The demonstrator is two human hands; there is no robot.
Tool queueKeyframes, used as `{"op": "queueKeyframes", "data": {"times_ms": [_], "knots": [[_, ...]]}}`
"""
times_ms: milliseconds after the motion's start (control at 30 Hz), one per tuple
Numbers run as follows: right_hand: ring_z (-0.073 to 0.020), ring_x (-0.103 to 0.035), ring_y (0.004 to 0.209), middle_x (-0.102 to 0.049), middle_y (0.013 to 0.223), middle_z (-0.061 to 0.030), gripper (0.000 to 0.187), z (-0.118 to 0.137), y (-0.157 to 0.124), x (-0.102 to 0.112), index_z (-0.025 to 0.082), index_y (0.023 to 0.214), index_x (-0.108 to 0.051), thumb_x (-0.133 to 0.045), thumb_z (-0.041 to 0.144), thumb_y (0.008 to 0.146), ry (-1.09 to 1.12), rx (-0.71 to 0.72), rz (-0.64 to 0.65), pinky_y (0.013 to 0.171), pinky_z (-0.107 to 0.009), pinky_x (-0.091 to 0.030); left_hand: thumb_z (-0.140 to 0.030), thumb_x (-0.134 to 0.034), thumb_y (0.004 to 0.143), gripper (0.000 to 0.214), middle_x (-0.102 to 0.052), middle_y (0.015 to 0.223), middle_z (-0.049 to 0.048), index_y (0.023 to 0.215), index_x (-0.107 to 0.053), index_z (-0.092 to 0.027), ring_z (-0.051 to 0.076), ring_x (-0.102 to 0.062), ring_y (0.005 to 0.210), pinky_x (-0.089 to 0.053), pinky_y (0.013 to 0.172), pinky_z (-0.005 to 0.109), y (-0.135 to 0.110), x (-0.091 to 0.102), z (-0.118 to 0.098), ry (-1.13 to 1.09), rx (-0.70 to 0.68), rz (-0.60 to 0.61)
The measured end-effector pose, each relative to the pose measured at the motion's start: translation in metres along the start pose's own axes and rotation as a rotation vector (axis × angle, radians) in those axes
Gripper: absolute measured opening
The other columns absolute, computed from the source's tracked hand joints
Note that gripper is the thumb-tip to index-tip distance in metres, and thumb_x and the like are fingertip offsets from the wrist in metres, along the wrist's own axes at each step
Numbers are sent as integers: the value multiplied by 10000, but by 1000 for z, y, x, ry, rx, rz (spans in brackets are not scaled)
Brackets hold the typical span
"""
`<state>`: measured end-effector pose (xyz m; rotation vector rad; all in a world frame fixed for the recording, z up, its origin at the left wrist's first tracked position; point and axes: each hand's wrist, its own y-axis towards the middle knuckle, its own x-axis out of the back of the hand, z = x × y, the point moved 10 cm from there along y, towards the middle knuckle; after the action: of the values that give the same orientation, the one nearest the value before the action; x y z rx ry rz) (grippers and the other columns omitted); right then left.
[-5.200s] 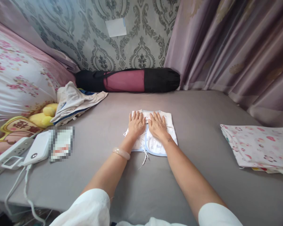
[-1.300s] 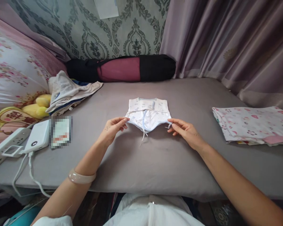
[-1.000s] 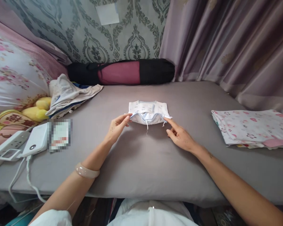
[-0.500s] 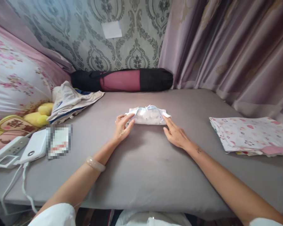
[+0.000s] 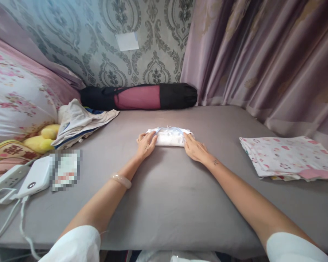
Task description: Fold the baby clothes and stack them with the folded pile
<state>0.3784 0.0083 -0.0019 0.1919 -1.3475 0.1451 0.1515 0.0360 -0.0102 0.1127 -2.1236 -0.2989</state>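
Note:
A small white baby garment with pale blue trim (image 5: 171, 137) lies folded into a narrow strip on the grey mattress (image 5: 164, 203). Ties and blue edging show along its top. My left hand (image 5: 147, 144) presses flat on its left end, fingers spread over the cloth. My right hand (image 5: 194, 148) rests on its right end, fingertips lying on the near edge. Neither hand pinches the cloth. A pale bangle (image 5: 121, 181) circles my left wrist.
A folded pink-patterned cloth (image 5: 287, 158) lies at the right, and a crumpled pale garment (image 5: 83, 127) at the left. A white power bank (image 5: 35, 177), pixelated card (image 5: 65, 170) and power strip (image 5: 5, 183) sit at the left edge. A black-and-red bag (image 5: 138, 97) lies along the wall.
The garment has gone from a wider folded shape to a narrow strip. Both hands have moved inward onto its ends, and the view has shifted slightly.

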Motion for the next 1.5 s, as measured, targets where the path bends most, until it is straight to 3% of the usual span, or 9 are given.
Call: {"op": "queueKeyframes", "data": {"times_ms": [300, 567, 800, 1000, 1167, 1267, 1367, 1500], "knots": [[-337, -548, 1203, -328, 1553, -114, 576, -8, 14, -4, 196, 1531, -256, -235, 303, 965, 42, -82, 96, 990, -512, -438, -449, -306, 984, 446, -581, 1362, -6, 1383, -479, -348, 285, -432, 1224, -311, 1040, 468, 11, -8, 5, 65, 70, 48], [-344, -499, 1277, -281, 1583, -77, 598, -17, 21, -8, 220, 1552, -199, -224, 308, 961, 84, -144, 162, 1047, -540, -394, -455, -354, 948, 534, -556, 1397, 26, 1450, -401, -282, 302, -446, 1211, -336, 1031, 464, 15, -18, 13, 133, 123, 89], [-337, -424, 1344, -191, 1612, -33, 629, -27, 22, -16, 210, 1569, -139, -241, 329, 960, 83, -189, 191, 1088, -530, -358, -475, -355, 933, 628, -538, 1421, 35, 1525, -254, -290, 327, -449, 1188, -332, 1024, 501, 16, -19, 14, 189, 121, 95], [-320, -456, 1320, -185, 1614, -70, 595, -31, 25, -17, 186, 1553, -214, -208, 347, 981, 8, -241, 183, 1075, -490, -370, -497, -237, 967, 534, -344, 1562, 16, 1423, -439, -307, 358, -365, 1312, -281, 1065, 523, 9, -21, 5, 351, 39, 137], [-325, -539, 1225, -266, 1579, -136, 551, -43, 31, -15, 202, 1516, -311, -199, 365, 1003, -76, -286, 155, 1008, -476, -406, -490, -226, 975, 515, -354, 1554, 38, 1392, -466, -305, 368, -333, 1359, -261, 1078, 549, 9, -21, 8, 380, 43, 158], [-303, -594, 1138, -296, 1546, -178, 511, -45, 36, -4, 213, 1486, -365, -248, 348, 1008, -133, -306, 68, 948, -439, -431, -465, -231, 984, 501, -420, 1511, 64, 1342, -517, -263, 357, -337, 1365, -256, 1086, 555, 13, -15, -3, 393, -1, 90], [-262, -624, 1058, -413, 1449, -163, 455, -29, 46, 6, 229, 1413, -467, -266, 283, 1008, -140, -239, -26, 903, -391, -443, -432, -245, 994, 485, -459, 1484, 79, 1341, -514, -226, 302, -326, 1392, -236, 1125, 506, 16, -12, -31, 380, -125, 22], [-248, -595, 1108, -543, 1302, -108, 406, 1, 72, -1, 265, 1288, -597, -308, 284, 1004, -50, -98, 16, 919, -348, -443, -446, -269, 995, 503, -445, 1499, 80, 1397, -459, -209, 266, -303, 1427, -235, 1151, 461, 19, -35, -60, 325, -263, 115]]}}
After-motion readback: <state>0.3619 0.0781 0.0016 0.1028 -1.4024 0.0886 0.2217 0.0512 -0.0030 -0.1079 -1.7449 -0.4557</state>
